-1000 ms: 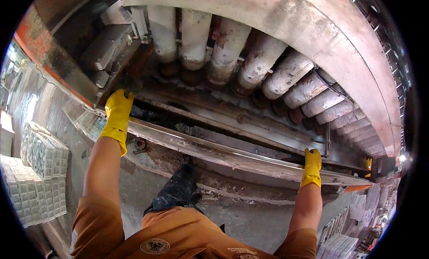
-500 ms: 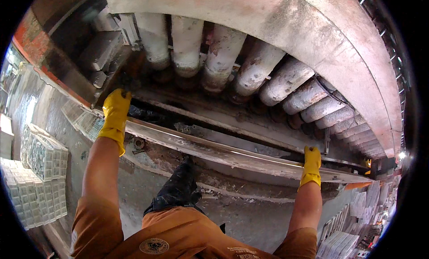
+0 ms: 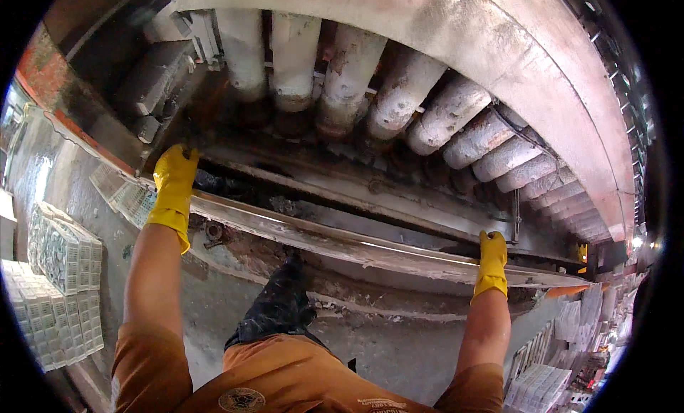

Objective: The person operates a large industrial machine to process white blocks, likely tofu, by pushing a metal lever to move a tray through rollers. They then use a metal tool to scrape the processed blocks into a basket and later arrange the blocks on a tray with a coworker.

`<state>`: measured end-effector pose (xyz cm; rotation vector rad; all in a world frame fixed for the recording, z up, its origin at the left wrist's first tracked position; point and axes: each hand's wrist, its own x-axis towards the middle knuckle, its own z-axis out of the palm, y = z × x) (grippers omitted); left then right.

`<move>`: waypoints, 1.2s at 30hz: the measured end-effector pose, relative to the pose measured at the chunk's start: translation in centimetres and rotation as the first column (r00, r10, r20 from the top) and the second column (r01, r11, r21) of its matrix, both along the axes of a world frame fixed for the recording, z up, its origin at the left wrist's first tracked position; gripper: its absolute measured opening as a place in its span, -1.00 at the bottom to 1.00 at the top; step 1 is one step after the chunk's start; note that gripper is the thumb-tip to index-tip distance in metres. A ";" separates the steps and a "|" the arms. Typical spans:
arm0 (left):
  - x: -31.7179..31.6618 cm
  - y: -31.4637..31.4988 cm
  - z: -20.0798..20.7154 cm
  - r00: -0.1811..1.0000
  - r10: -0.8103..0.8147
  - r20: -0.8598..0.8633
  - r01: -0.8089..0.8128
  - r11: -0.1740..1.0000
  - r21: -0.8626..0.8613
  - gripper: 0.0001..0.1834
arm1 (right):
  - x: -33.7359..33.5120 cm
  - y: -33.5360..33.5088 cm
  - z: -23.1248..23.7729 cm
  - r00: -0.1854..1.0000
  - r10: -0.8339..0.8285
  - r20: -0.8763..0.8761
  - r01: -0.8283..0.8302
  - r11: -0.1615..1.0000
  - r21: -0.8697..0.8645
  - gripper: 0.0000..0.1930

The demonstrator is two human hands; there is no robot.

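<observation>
A person in an orange shirt point(image 3: 299, 370) is looking down at a long, pale panel point(image 3: 335, 243) that is running across the middle of the view, just in front of the body. Seen through a wide lens that is bending straight edges, the panel is slanting from upper left to lower right, its top edge catching the light.

Both arms are reaching forward, well apart. The left hand point(image 3: 176, 172), in a yellow rubber glove, is closing its fingers over the top edge near the panel's left end. The right hand point(image 3: 492, 253), gloved the same way, is curling into a fist over that edge toward the right end. Neither hand is spreading its fingers; the fingertips are hiding on the far side, so how tightly they are pressing cannot be told.

Behind the panel, a grimy bar point(image 3: 356, 199) is running almost alongside it, leaving a dark gap between. Farther back, a row of thick, whitish cylinders point(image 3: 345, 78) is standing beneath a broad, pale beam point(image 3: 456, 28). A dark-clothed leg point(image 3: 274, 306) is showing below the panel, and pale crates point(image 3: 64, 245) are standing in stacks at the left.

The step in hand seems to be holding or steadying the panel by its edge. Any next move appears to be calling for both hands working together, so that neither end is twisting or knocking against the bar.
</observation>
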<state>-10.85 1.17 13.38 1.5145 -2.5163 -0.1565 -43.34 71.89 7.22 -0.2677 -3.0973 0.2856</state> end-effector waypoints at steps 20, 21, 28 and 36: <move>5.8 0.8 -4.0 0.996 -0.038 -0.079 0.033 0.998 -0.061 -0.54 | 5.6 1.5 0.3 0.977 -0.144 0.160 0.182 0.948 -0.261 -0.47; 5.8 0.9 -4.0 0.997 -0.031 -0.076 0.027 0.998 -0.063 -0.55 | 5.9 1.2 0.5 0.979 -0.140 0.145 0.175 0.946 -0.271 -0.48; 7.6 1.0 -4.9 0.995 -0.013 -0.101 0.003 0.996 -0.092 -0.55 | 7.4 1.0 0.3 0.967 -0.180 0.182 0.231 0.921 -0.313 -0.47; 10.4 1.5 -6.8 0.991 -0.050 -0.125 0.031 0.988 -0.148 -0.53 | 9.2 2.6 -1.6 0.983 -0.150 0.103 0.170 0.959 -0.226 -0.44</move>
